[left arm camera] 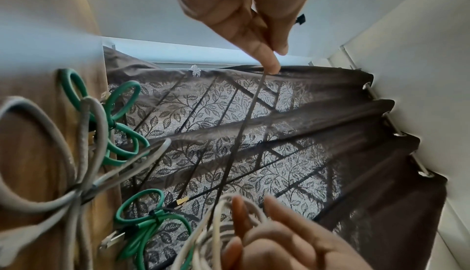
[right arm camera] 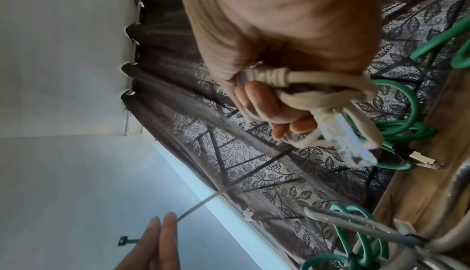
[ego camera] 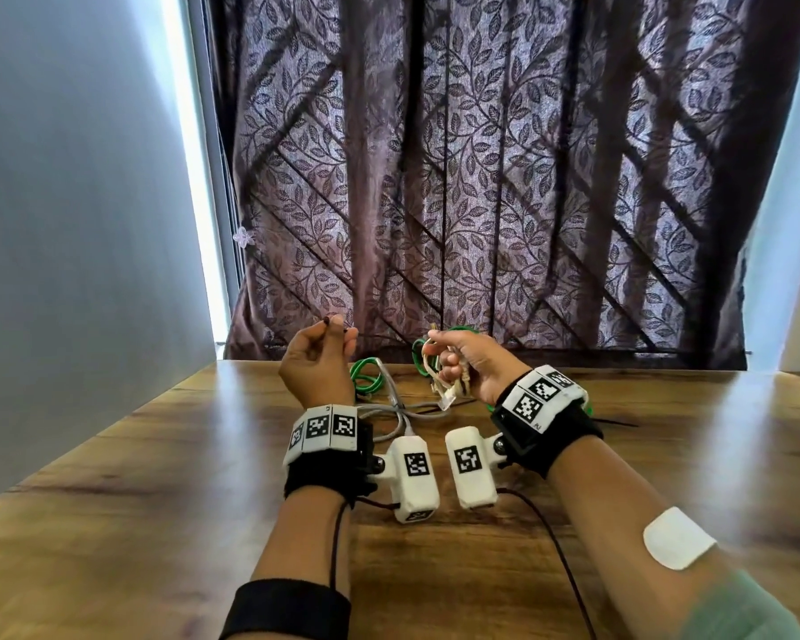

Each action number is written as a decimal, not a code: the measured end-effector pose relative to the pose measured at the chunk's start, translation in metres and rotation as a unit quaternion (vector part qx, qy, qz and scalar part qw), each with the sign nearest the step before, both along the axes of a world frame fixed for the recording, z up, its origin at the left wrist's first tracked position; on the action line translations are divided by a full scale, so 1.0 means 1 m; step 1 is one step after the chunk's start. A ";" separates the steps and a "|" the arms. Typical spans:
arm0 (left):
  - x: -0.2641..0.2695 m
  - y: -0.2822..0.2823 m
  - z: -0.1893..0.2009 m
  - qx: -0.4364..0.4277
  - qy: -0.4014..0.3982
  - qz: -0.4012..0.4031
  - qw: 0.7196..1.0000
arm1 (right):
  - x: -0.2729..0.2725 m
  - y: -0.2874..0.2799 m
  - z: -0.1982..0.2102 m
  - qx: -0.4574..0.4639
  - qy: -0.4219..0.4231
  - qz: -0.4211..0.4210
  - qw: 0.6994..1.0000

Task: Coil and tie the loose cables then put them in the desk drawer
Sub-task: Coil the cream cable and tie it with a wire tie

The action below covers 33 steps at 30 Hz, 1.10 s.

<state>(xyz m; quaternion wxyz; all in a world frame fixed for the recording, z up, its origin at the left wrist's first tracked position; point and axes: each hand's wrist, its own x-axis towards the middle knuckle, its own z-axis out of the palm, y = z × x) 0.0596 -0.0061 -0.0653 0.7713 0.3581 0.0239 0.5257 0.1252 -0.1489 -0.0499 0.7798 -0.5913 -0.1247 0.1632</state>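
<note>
A: Above the tabletop [ego camera: 620, 455], I see my right hand [ego camera: 469, 367] gripping the cream cable [right arm camera: 318, 85], coiled, its own end wound round the bundle, pale plug dangling.

B: And your left hand [ego camera: 317, 362]?

A: Its fingers [left arm camera: 267, 61] pinch a thin black cable tie [left arm camera: 239, 133], which seems to reach the coil. Tied green cables [ego camera: 366, 376] and a grey cable [ego camera: 398, 415] lie behind.

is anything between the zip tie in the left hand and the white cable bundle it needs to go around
Nothing visible. The left hand pinches the black zip tie, whose strap runs through open air to the white cable coil gripped in the right hand. The green and grey cables lie lower, on the desk.
</note>
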 end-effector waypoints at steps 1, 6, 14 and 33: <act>-0.001 -0.001 0.001 -0.001 -0.002 -0.002 1.000 | 0.000 0.000 -0.001 0.012 0.005 -0.012 1.000; -0.004 0.008 0.002 -0.013 -0.009 0.013 1.000 | 0.005 -0.007 -0.001 0.046 0.043 -0.066 0.996; 0.000 0.013 -0.001 -0.005 0.014 0.030 0.999 | 0.007 -0.006 -0.005 0.034 0.088 -0.017 0.995; 0.010 -0.009 -0.015 0.209 0.094 -0.001 0.973 | -0.007 0.003 -0.003 0.040 0.060 0.041 0.997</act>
